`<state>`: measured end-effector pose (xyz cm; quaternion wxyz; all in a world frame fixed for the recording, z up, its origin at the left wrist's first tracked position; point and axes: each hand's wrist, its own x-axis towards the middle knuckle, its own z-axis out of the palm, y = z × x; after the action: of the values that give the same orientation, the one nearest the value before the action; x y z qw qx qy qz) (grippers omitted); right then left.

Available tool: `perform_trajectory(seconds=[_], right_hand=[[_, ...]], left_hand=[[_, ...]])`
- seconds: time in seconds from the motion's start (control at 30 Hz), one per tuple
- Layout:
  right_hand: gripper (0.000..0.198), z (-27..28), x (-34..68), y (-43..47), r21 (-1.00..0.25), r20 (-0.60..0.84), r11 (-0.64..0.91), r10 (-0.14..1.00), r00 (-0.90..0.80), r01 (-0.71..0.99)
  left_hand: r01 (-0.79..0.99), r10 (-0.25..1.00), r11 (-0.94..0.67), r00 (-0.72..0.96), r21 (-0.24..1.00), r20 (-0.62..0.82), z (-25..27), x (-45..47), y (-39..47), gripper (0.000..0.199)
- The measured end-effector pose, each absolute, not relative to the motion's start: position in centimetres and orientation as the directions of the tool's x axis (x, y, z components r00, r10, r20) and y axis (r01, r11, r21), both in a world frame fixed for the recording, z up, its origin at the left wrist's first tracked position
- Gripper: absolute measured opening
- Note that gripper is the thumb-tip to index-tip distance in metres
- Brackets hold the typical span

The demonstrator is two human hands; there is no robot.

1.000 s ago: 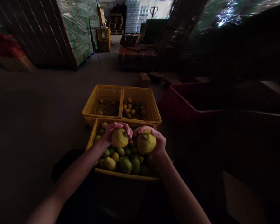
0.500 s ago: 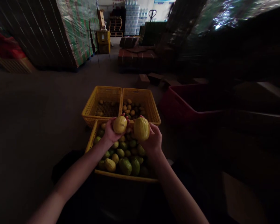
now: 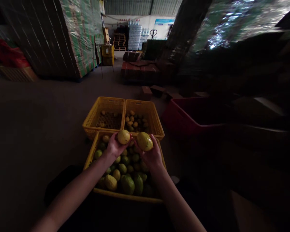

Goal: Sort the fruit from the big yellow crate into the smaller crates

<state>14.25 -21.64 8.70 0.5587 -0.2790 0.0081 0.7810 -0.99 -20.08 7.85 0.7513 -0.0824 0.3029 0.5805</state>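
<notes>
My left hand (image 3: 115, 147) is closed around a round, pale yellow guava (image 3: 123, 137) with small dark marks. Beside it, my right hand (image 3: 152, 155) grips a larger, longer yellow-green guava (image 3: 145, 141), now tilted with one end turned to the lower right. Both fruits are held up over the far part of a yellow crate (image 3: 128, 195). Inside that crate lie many green and yellow guavas, among them a big green guava (image 3: 128, 184) and a yellow guava (image 3: 111, 182) near the front. My forearms cover parts of its sides.
Behind stand a left yellow crate (image 3: 91, 117) with a few fruits and a right yellow crate (image 3: 156, 120) with several. A red bin (image 3: 183, 119) is to the right. Wrapped pallet stacks (image 3: 83, 42) and flattened red cartons (image 3: 140, 71) stand farther back. The right side is dark.
The view has tipped up, so the scene sits lower. My right hand has turned its guava from upright to tilted. My left hand has turned its fruit slightly. Both fruits remain held.
</notes>
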Motion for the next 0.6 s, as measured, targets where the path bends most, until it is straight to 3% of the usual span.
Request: perform_trajectory(seconds=[0.23,0.4,0.6], right_hand=[[0.007,8.2,13.8,-21.9,-0.340,-0.399,-0.389,0.884,-0.243,-0.856],[0.019,8.0,13.2,-22.4,-0.466,-0.308,-0.463,0.884,-0.352,-0.754],[0.031,8.4,12.4,-23.6,-0.689,-0.077,-0.328,0.920,-0.385,-0.647]], left_hand=[[-0.913,0.859,0.331,0.186,0.240,-0.476,8.3,-1.1,-21.1,0.042],[-0.886,0.861,0.420,0.320,0.196,-0.396,9.0,-1.9,-21.9,0.028],[-0.823,0.932,0.361,0.311,0.437,-0.185,8.9,-4.2,-23.2,0.013]])
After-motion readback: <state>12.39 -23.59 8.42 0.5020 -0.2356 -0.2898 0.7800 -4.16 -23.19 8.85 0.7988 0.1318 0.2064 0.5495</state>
